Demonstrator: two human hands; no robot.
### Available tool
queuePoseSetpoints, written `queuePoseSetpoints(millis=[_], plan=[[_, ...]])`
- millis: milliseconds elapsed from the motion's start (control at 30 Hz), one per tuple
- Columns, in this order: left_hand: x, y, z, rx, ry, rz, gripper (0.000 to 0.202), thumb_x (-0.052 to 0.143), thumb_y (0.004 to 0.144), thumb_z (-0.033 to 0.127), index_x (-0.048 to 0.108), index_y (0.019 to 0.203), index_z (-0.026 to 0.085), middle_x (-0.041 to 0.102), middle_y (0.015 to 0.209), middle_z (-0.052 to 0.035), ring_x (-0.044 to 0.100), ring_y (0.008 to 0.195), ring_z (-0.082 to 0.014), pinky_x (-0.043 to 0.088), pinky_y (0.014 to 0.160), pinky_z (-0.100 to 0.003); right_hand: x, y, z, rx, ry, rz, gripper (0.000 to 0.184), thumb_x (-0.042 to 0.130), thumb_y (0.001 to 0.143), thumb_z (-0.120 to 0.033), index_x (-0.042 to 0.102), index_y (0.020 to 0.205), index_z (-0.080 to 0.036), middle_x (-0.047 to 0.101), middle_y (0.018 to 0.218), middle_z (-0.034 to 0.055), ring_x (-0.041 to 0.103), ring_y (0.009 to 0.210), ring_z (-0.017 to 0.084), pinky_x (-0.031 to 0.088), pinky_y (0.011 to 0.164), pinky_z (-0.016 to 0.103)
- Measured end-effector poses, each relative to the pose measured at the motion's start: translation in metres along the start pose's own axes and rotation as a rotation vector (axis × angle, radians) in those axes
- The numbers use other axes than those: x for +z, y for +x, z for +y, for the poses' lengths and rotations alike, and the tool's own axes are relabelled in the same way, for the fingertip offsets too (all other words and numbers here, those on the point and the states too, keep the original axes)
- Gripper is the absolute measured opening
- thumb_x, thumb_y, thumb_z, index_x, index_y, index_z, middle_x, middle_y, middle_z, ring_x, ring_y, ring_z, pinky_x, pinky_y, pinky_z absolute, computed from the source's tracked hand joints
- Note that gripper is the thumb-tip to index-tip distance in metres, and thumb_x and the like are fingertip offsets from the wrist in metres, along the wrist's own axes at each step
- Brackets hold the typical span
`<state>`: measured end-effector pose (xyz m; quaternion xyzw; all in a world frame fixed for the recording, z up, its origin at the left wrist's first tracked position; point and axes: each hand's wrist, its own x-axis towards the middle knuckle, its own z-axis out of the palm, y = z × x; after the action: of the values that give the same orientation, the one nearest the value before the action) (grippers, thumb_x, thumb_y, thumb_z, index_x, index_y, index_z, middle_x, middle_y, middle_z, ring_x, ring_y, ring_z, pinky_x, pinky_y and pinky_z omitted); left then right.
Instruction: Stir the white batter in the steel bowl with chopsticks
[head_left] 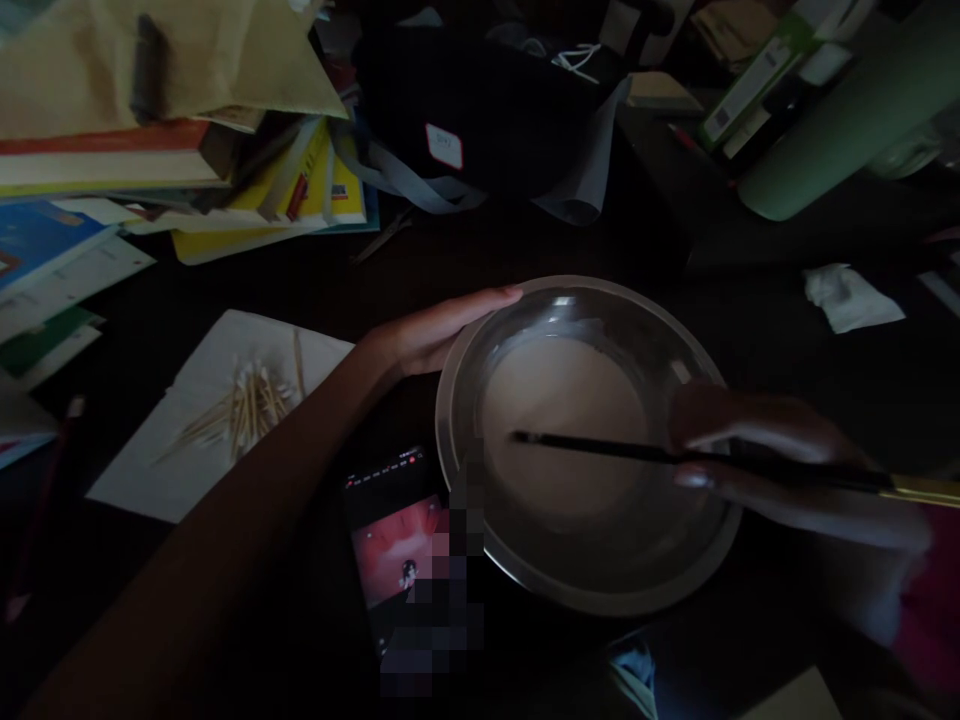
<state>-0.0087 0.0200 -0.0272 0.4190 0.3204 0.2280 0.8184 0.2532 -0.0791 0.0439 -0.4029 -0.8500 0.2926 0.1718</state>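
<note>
A round metal basin (694,555) stands on the dark table, with a flat layer of pale, cloudy liquid (562,400) in its bottom. My left hand (442,330) grips the basin's far left side, its fingers stretched along the outside of the rim. Over the basin's right side, my right hand (765,440) pinches a thin, dark paintbrush (600,447). The brush tip points left, above or at the liquid; I cannot tell whether it touches. Its rear end, gold-coloured, sticks out to the right past my fingers.
Cotton swabs (251,405) lie on a white sheet (142,470) at left, near a lit phone (397,550). Books (285,190) are piled at the back left. A black bag (487,120), a green bottle (840,120) and a crumpled tissue (851,297) stand or lie beyond.
</note>
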Motion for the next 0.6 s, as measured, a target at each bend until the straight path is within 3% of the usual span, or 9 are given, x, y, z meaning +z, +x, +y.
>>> queuePoseSetpoints(millis=[100,267,367,467,600], plan=[[-0.001,0.0,0.0,-0.003,-0.009,0.002,0.032,0.044,0.086,0.039,0.066,0.099,0.02,0.069,0.073,0.0008,0.065,0.079,-0.0128,0.05,0.079,-0.023,-0.004,-0.004,0.001,0.104,-0.078,0.136,0.003,0.056,0.08,-0.028,0.056,0.082,-0.026,0.062,0.075,-0.0028,0.061,0.068,0.012,0.049,0.061,0.025],[-0.001,-0.001,-0.001,0.004,-0.047,-0.039,0.031,0.046,0.085,0.039,0.066,0.1,0.021,0.07,0.075,0.0008,0.064,0.084,-0.0131,0.049,0.08,-0.022,-0.023,-0.015,0.001,0.118,-0.042,0.167,0.006,0.052,0.082,-0.029,0.054,0.076,-0.03,0.057,0.066,-0.003,0.057,0.059,0.013,0.044,0.046,0.026],[-0.001,0.0,-0.001,0.01,-0.059,-0.053,0.03,0.046,0.086,0.038,0.066,0.102,0.021,0.07,0.077,0.001,0.064,0.085,-0.013,0.049,0.081,-0.023,-0.016,-0.011,0.0,0.023,0.067,0.076,0.01,0.052,0.082,-0.029,0.054,0.072,-0.029,0.057,0.065,-0.0027,0.059,0.062,0.013,0.044,0.047,0.026],[-0.001,0.0,-0.001,0.02,-0.068,-0.058,0.03,0.046,0.086,0.037,0.067,0.1,0.021,0.07,0.076,0.0017,0.065,0.079,-0.0108,0.049,0.079,-0.02,-0.003,-0.002,0.001,-0.014,0.045,-0.057,0.004,0.058,0.079,-0.026,0.056,0.082,-0.027,0.06,0.072,-0.0036,0.06,0.065,0.01,0.048,0.054,0.023],[-0.001,0.0,-0.001,0.025,-0.072,-0.062,0.03,0.047,0.086,0.038,0.067,0.099,0.019,0.07,0.074,0.0018,0.065,0.074,-0.0101,0.05,0.077,-0.02,-0.007,-0.006,0.003,0.134,-0.102,0.121,0.006,0.056,0.081,-0.03,0.056,0.086,-0.026,0.063,0.081,-0.0026,0.063,0.072,0.011,0.05,0.062,0.023]])
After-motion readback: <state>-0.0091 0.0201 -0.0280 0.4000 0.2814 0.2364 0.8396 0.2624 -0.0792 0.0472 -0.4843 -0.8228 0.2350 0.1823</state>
